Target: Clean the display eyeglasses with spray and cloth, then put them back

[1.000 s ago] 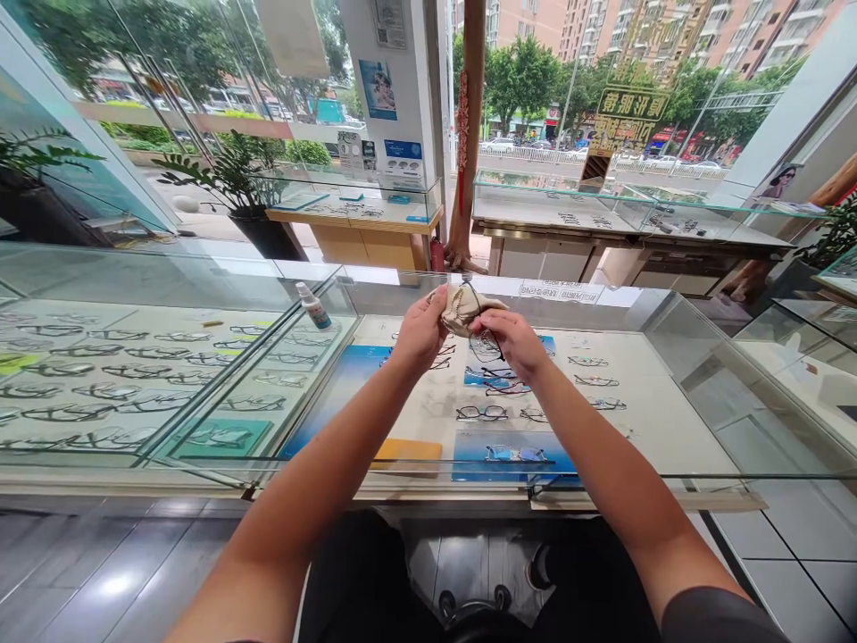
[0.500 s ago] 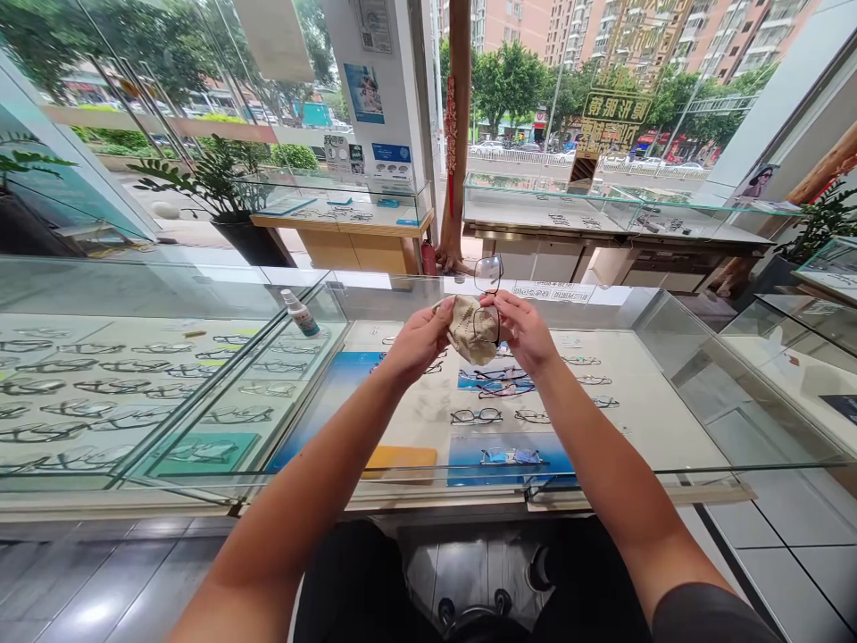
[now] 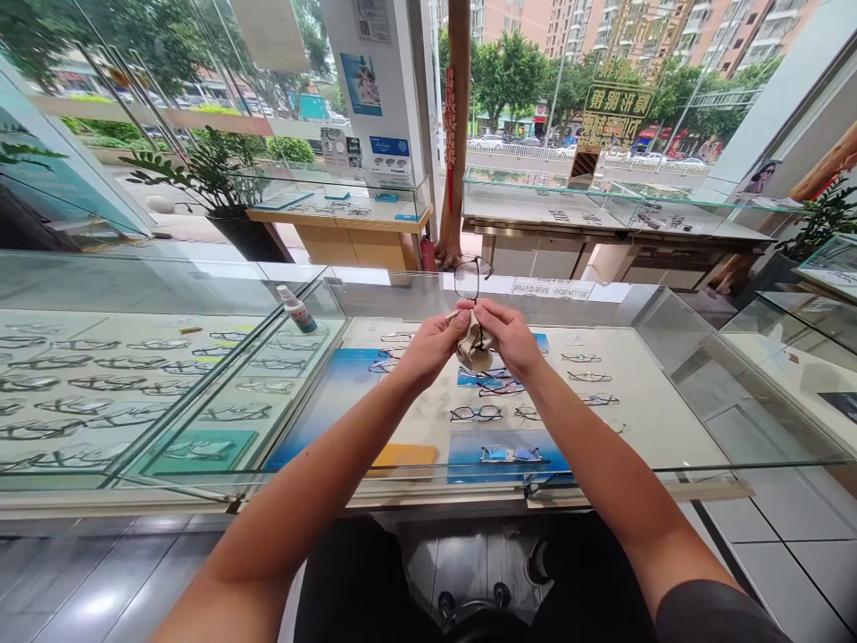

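Note:
Both hands meet above the glass display case (image 3: 402,466). My left hand (image 3: 438,346) is closed on a crumpled beige cloth (image 3: 477,357), which hangs below the fingers. My right hand (image 3: 512,338) grips a pair of dark-framed eyeglasses (image 3: 467,279), held on end. One lens sticks up above the fingertips; the other is mostly hidden behind the cloth and fingers. The fingers of both hands touch near the middle of the frame, with the cloth folded around the lower part.
Several eyeglasses (image 3: 477,413) lie inside the case below, beside a mustard-yellow pad (image 3: 403,457). A small spray bottle (image 3: 296,309) stands on the glass at left. Further cases (image 3: 341,201) and a potted plant (image 3: 220,196) are by the windows.
My hands have come together. The cloth, spread open before, is now bunched around the lower part of the eyeglasses, which have turned and shifted slightly left.

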`<state>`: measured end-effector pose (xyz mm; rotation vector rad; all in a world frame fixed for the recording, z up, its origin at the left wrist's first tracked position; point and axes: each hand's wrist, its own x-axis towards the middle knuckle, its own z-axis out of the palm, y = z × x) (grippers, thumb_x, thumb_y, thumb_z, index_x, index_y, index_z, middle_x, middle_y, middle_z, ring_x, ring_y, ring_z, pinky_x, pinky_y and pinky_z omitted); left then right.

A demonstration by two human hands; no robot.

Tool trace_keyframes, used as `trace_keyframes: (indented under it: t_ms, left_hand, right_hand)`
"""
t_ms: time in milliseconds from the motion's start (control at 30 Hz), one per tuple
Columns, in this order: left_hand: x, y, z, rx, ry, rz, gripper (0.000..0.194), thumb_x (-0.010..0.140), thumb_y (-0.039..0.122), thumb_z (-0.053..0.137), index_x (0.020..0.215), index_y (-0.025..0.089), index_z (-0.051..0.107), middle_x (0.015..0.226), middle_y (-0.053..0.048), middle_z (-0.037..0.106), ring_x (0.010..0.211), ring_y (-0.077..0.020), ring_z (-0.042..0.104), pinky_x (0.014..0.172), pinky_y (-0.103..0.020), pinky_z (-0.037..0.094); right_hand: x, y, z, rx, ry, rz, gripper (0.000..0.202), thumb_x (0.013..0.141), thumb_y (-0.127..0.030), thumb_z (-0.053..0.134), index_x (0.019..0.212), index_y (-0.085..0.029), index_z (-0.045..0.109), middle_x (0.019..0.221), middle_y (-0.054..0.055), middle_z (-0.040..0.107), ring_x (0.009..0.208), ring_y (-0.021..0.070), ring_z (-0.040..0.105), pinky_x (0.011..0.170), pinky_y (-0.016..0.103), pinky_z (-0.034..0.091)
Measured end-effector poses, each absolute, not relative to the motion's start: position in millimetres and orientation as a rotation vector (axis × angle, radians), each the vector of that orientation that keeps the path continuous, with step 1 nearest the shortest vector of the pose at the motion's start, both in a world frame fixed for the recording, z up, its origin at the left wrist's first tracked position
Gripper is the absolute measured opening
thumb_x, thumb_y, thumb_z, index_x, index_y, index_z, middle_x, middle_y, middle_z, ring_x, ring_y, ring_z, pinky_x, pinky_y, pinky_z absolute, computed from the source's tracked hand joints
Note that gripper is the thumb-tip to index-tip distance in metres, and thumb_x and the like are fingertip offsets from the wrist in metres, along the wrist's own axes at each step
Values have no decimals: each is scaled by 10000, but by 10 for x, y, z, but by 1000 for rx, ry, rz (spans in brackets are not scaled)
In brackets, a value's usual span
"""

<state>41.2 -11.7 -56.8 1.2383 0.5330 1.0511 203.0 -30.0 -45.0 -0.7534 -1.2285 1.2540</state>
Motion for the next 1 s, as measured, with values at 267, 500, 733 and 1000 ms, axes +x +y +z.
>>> trace_keyframes:
  t_ms: [267, 500, 733, 1000]
  left_hand:
    - [396, -154, -507, 1201, 516, 1068, 540, 744, 613, 1001, 880, 134, 793, 791, -34, 739, 710, -136, 619, 684, -262, 468]
    - [374, -154, -498, 1188, 501, 1042, 499, 733, 504, 1035, 1000, 136, 829, 845, -48, 778, 763, -152, 675, 741, -273, 500]
    - [362, -159, -506, 1273, 506, 954, 483, 649, 332, 1074, 987, 134, 792, 867, -40, 764, 757, -153, 683, 744, -281, 556]
    - [454, -150, -623, 1346, 560, 1198, 685, 780, 553, 986, 1292, 158, 758, 918, -32, 773, 789, -165, 692, 762, -302, 589]
  right_hand:
    - [2037, -332, -402, -715, -1238, 1272, 420, 774, -627, 905, 951, -246, 891, 1066, 61, 773, 1072, 235, 671, 975, 379, 565]
    - [2045, -322, -430, -708, -1240, 1290, 387, 808, -584, 884, 996, -246, 892, 1072, 50, 785, 1009, 217, 665, 944, 371, 554]
    - [2047, -300, -430, -720, -1134, 1288, 320, 759, -536, 900, 885, -242, 885, 1002, 42, 805, 968, 212, 678, 917, 348, 553]
    - [2025, -291, -448, -720, -1088, 1300, 395, 742, -610, 937, 939, -272, 883, 897, 26, 779, 833, 186, 671, 741, 319, 553]
